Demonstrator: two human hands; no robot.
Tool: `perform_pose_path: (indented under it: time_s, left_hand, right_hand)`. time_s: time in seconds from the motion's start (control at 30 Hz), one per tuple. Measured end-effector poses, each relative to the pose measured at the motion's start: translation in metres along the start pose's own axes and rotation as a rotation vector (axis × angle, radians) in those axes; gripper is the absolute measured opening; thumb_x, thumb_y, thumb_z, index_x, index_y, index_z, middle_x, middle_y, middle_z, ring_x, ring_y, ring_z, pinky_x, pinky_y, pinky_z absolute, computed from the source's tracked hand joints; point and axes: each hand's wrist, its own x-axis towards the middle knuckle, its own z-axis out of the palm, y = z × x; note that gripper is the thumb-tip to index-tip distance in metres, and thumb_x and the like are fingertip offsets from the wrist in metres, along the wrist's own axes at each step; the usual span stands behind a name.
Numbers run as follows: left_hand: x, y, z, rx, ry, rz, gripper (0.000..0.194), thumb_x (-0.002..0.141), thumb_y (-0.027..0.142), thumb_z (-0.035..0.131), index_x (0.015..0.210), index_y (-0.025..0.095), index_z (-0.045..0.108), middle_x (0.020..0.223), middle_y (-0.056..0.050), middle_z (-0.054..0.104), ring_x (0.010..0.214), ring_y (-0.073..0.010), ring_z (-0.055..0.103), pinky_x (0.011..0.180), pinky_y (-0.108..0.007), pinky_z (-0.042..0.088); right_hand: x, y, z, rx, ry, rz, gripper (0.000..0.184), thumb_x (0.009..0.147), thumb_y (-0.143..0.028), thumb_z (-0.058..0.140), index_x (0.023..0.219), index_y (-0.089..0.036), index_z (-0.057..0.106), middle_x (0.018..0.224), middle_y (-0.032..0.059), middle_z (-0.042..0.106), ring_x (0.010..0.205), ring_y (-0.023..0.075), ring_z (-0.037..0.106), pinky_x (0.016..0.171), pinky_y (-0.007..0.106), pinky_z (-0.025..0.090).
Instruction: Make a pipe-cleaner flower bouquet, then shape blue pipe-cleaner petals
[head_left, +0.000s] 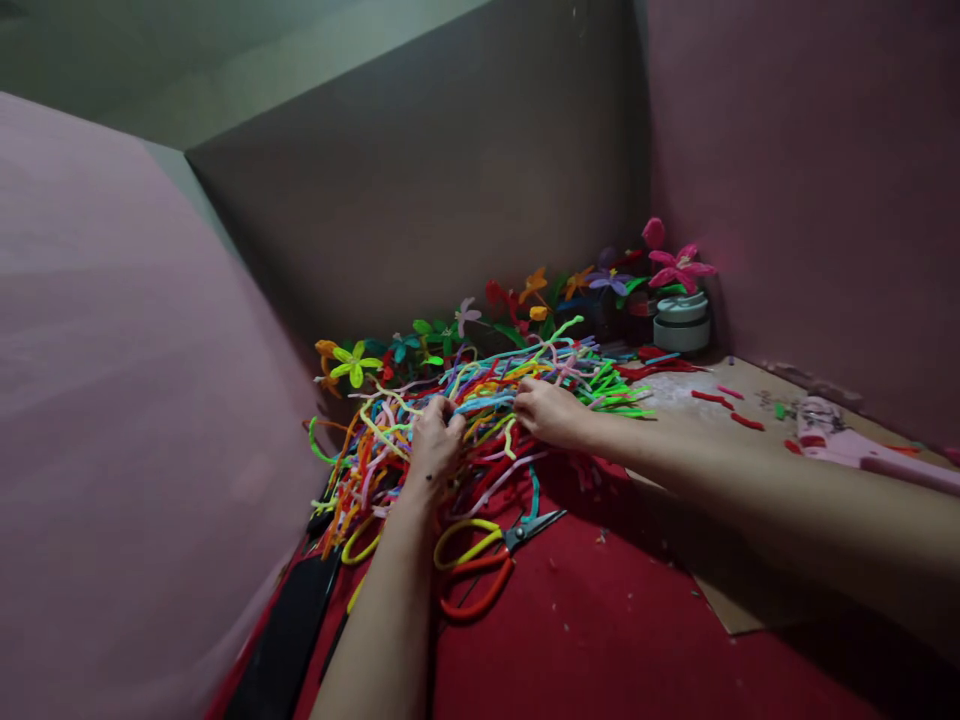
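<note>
A large tangled heap of fuzzy pipe cleaners (397,440) in many colours lies on the red table cover. Over its middle, light blue pipe cleaners (486,403) stretch between my two hands. My left hand (436,440) has its fingers closed on their left end. At their right end, the fingers of my right hand (546,410) are pinched together. Close in front of the heap rest scissors (484,560) with one yellow and one red handle, blades pointing right. Another yellow handle (361,542) shows beside my left forearm.
Pipe-cleaner flowers (356,364) line the back, up to a pink one (681,268) above a pale green round container (681,322). A pink hot glue gun (862,445) and red snippets (746,422) lie on cardboard (712,600) at right. A black flat object (285,640) lies front left. Pink walls flank both sides.
</note>
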Motion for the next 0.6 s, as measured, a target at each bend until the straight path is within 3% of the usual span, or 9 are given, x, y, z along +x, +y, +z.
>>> perform_pose_path:
  time_s: [0.33,0.6]
  left_hand:
    - [0.003,-0.011,-0.028,-0.720,-0.114,-0.189,0.022,0.062,0.027,0.063,0.081,0.016,0.059,0.062,0.004,0.053,0.050,-0.0066,0.045,0.050,-0.019,0.038]
    - [0.009,-0.026,-0.034,-1.084,0.064,-0.312,0.021,0.061,0.027,0.067,0.070,0.019,0.051,0.059,0.005,0.052,0.054,-0.0082,0.053,0.057,-0.023,0.046]
  right_hand:
    - [0.010,0.007,-0.001,0.071,-0.103,0.081,0.026,0.077,-0.020,0.047,0.085,-0.015,0.071,0.088,0.0117,0.067,0.083,0.0209,0.060,0.073,0.026,0.042]
    - [0.013,0.008,-0.009,0.210,-0.067,0.128,0.033,0.073,-0.019,0.055,0.103,-0.019,0.068,0.096,0.0053,0.069,0.088,0.0178,0.061,0.075,0.021,0.042]
